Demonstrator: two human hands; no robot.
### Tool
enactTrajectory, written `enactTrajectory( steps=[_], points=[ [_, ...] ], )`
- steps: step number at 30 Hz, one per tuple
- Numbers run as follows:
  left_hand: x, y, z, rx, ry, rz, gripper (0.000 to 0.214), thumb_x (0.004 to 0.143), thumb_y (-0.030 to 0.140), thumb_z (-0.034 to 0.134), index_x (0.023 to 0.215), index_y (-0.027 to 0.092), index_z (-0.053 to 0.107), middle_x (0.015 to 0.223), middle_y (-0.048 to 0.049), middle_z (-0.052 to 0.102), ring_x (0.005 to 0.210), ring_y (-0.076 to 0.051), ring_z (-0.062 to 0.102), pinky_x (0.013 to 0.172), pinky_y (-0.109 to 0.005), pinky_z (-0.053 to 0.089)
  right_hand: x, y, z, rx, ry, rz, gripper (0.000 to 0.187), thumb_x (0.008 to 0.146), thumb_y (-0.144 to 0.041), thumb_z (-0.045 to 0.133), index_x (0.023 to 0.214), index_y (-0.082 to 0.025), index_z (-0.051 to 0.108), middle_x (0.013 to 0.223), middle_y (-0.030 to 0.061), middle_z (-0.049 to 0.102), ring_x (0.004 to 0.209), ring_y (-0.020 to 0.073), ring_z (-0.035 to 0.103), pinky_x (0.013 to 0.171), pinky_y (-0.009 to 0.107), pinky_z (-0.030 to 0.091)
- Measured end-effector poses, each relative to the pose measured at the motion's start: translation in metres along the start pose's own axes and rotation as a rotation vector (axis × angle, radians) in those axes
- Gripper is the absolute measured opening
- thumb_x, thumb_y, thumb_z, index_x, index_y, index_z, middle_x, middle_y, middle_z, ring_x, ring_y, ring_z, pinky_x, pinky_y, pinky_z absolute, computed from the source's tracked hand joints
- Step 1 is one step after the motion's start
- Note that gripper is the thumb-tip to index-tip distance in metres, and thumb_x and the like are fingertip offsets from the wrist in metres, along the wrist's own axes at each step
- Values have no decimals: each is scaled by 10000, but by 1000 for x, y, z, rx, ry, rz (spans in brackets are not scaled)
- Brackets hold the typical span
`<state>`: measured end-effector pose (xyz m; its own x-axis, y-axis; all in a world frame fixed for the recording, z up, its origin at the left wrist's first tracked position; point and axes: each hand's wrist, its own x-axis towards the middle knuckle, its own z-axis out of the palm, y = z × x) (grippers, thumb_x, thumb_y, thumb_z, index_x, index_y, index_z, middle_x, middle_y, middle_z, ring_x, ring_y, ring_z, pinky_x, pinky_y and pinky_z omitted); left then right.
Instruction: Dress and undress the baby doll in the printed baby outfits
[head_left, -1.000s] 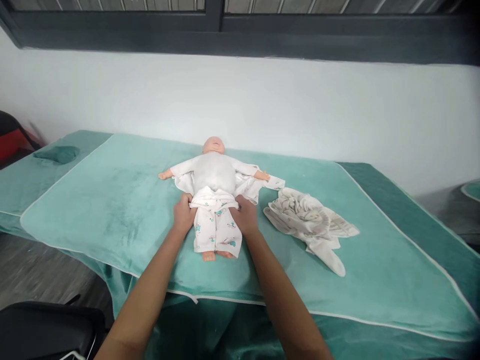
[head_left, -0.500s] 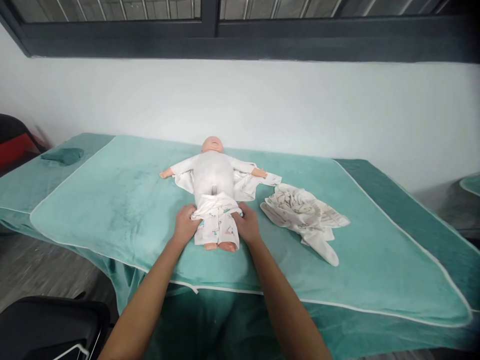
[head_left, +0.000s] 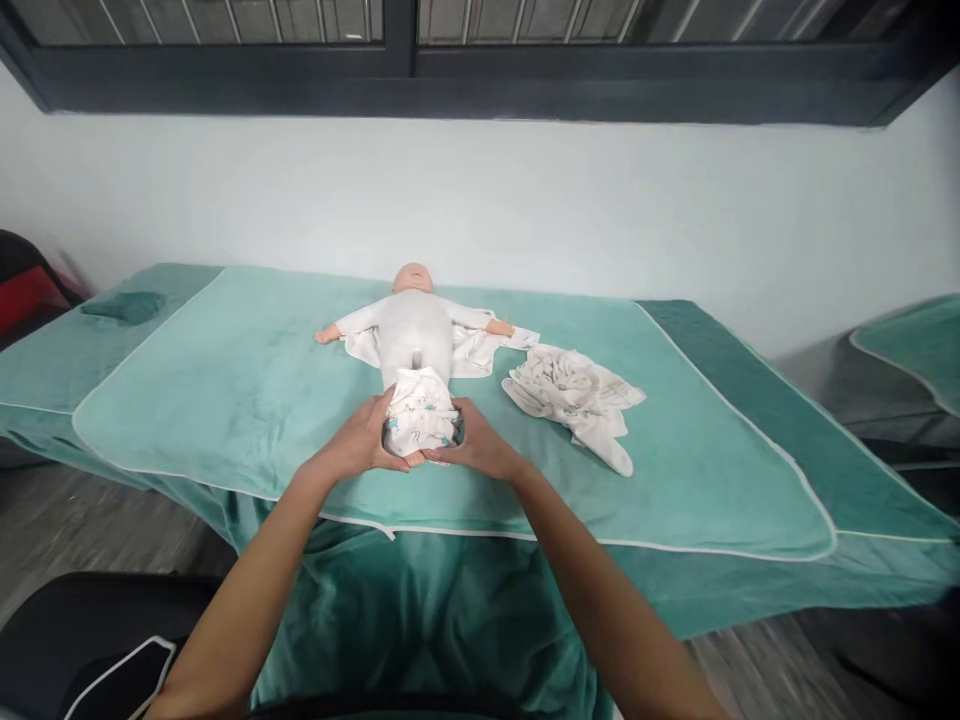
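A baby doll (head_left: 412,325) with a white cloth body lies on its back, head toward the wall and arms spread. White printed baby pants (head_left: 421,410) are bunched around its legs, and a bit of foot shows below them. At the left side of the pants, my left hand (head_left: 367,438) curves with thumb above and fingers below, gripping the cloth. My right hand (head_left: 480,440) clasps the right side the same way. An opened white baby shirt (head_left: 480,352) is spread beneath the doll's back and arm.
A crumpled heap of pale baby clothes (head_left: 574,395) lies right of the doll. Green plush cover (head_left: 225,380) with white piping drapes the bed, which has a face hole (head_left: 124,307) at left. Black chair (head_left: 97,630) stands at front left; a white wall (head_left: 480,200) rises behind.
The pants are bunched shorter and further down the legs. Both hands have shifted from pinching the waist sides to cupping the gathered cloth near the feet. The camera view has shifted slightly.
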<state>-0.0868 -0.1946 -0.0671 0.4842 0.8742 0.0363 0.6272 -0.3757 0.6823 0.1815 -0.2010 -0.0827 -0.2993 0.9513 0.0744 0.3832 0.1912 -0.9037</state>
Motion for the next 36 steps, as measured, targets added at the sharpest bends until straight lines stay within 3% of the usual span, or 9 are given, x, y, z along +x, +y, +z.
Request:
enactTrajectory(
  steps=[6, 12, 16, 20, 22, 25, 29, 33, 36],
  points=[
    [-7, 7, 9, 106, 70, 39, 1338, 595, 534, 909, 1634, 207, 132, 1484, -206, 464, 1388, -416, 446, 1122, -540, 424, -5, 3, 7, -194, 33, -104, 991, 539, -524, 918, 1332, -179, 433, 1320, 166, 544, 1215, 338, 542, 1010, 471, 467],
    [-17, 42, -3, -91, 72, -85, 987, 730, 620, 779, 1552, 259, 369, 1393, -112, 622, 1231, -356, 607, 1011, -461, 498, -4, -28, 1, -422, -8, -7, 364, 776, -536, 710, 857, -208, 575, 809, 12, 616, 802, 215, 570, 752, 339, 427],
    [-25, 61, -21, -550, -9, -186, 776, 738, 502, 798, 1403, 195, 541, 1279, -101, 689, 1110, -281, 665, 890, -343, 532, -7, -62, -19, -86, -158, 172, 249, 765, -430, 665, 754, -188, 603, 725, -6, 607, 727, 187, 559, 669, 299, 399],
    [-34, 74, -53, -740, -238, -177, 707, 731, 463, 810, 1339, 173, 596, 1206, -98, 702, 1017, -240, 673, 824, -290, 521, -20, -94, -42, 248, -422, 148, 241, 776, -370, 633, 903, -169, 672, 883, 25, 688, 860, 220, 629, 757, 311, 455],
    [-38, 85, -73, -623, -407, -74, 705, 736, 470, 817, 1348, 204, 590, 1281, -90, 664, 1080, -246, 642, 858, -287, 509, -28, -110, -53, 147, -599, 82, 292, 772, -376, 660, 993, -186, 676, 977, 23, 698, 945, 236, 633, 788, 309, 451],
    [-40, 110, -96, -253, -635, 56, 513, 832, 527, 722, 1227, 206, 654, 1195, -63, 675, 1046, -229, 617, 833, -259, 469, -36, -137, -66, -320, -796, 45, 278, 754, -423, 703, 916, -204, 644, 888, 7, 661, 838, 217, 599, 688, 295, 382],
    [-35, 151, -112, 111, -659, 114, 452, 906, 614, 570, 1067, 206, 681, 962, -22, 680, 824, -175, 594, 688, -242, 381, -36, -174, -83, -702, -930, 75, 385, 717, -531, 743, 897, -229, 586, 856, 3, 630, 751, 206, 568, 630, 294, 309],
    [-28, 183, -126, 430, -521, 182, 486, 840, 682, 607, 901, 205, 675, 810, -15, 653, 731, -172, 563, 653, -264, 319, -31, -215, -102, -970, -827, 8, 477, 659, -574, 790, 954, -250, 602, 912, 19, 657, 807, 239, 595, 641, 303, 311],
    [-23, 202, -138, 605, -519, 161, 485, 826, 698, 607, 888, 224, 687, 756, -12, 659, 741, -187, 574, 684, -274, 326, -31, -247, -115, -1082, -681, -85, 440, 748, -637, 717, 922, -241, 636, 830, 27, 649, 762, 229, 582, 651, 316, 296]
  ],
)
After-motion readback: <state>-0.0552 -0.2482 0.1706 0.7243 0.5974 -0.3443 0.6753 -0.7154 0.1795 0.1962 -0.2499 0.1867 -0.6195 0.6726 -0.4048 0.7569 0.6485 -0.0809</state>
